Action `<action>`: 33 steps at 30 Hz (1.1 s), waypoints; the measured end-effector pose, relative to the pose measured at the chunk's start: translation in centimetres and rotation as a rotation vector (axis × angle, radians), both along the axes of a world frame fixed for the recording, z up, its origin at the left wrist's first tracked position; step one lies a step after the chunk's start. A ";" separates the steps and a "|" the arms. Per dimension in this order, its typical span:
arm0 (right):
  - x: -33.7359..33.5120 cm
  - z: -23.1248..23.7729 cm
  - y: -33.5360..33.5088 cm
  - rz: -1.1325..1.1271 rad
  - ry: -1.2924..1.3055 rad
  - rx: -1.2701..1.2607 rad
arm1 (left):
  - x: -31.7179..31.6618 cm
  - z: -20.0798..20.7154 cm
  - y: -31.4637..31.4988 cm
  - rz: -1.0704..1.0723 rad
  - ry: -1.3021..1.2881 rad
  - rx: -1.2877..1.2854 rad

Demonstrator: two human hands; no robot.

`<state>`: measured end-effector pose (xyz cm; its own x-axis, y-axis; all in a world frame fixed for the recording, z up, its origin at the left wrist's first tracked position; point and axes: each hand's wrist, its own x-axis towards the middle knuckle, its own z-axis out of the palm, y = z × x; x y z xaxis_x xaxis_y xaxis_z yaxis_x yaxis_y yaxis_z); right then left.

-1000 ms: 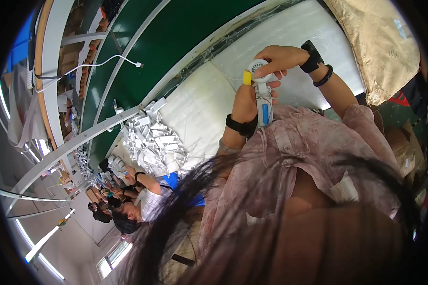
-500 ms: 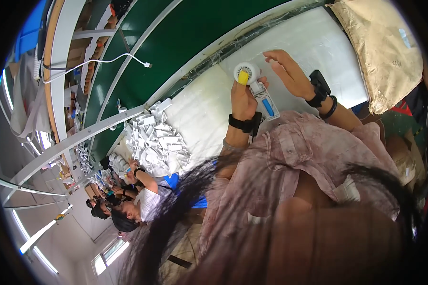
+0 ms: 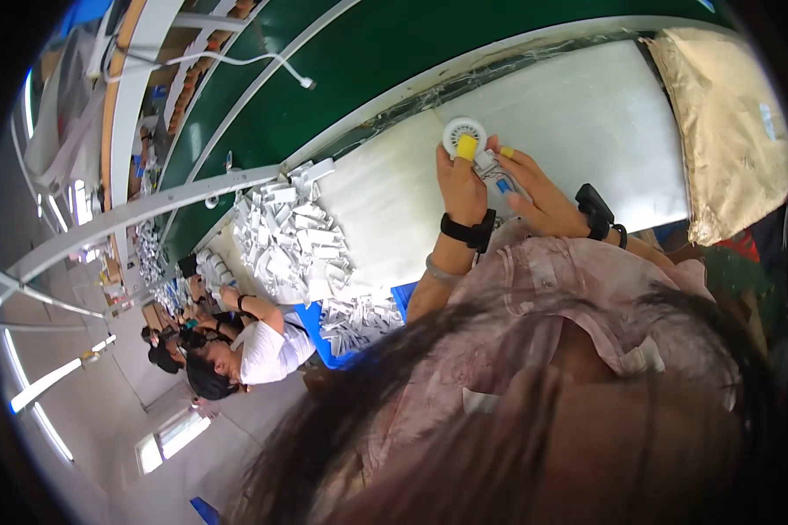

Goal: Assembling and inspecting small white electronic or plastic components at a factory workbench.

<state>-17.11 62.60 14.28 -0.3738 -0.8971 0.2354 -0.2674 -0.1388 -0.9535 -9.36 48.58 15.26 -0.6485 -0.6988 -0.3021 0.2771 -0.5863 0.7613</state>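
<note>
A white handheld fan (image 3: 458,128), its round grille uppermost, is in my left hand (image 3: 462,185). The left thumb, in a yellow covering, presses on the grille's lower part. The handle shows its inside, with thin wires and a blue cylindrical cell (image 3: 504,185) partly hidden by fingers. My right hand (image 3: 543,194) has closed in on the handle from the right, with a yellow covering on one fingertip. Its thumb lies by the blue cell. Exactly what the right fingertips pinch is too small to make out.
Left of my hands, white plastic parts (image 3: 293,232) lie heaped on the pale table cover (image 3: 385,188). A blue bin (image 3: 328,354) below holds more. Brown paper (image 3: 722,131) covers the right end. A white cable (image 3: 263,59) hangs over the green surface (image 3: 341,87). Co-workers (image 3: 267,350) sit at left.
My right hand has come down from its raised, spread position onto the fan's handle, covering part of the blue cell. The left hand still holds the fan. My view has shifted slightly.
</note>
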 end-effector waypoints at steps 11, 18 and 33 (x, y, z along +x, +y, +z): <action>1.4 0.5 -2.9 0.134 0.780 0.095 | 4.4 -2.4 -0.5 0.259 -0.051 0.163; 0.3 -1.4 -10.3 0.271 0.382 0.113 | 11.1 -2.8 -2.3 0.431 -0.056 0.171; 12.1 -7.8 -35.5 0.466 0.692 0.181 | 20.6 -4.1 -7.1 0.724 0.038 0.151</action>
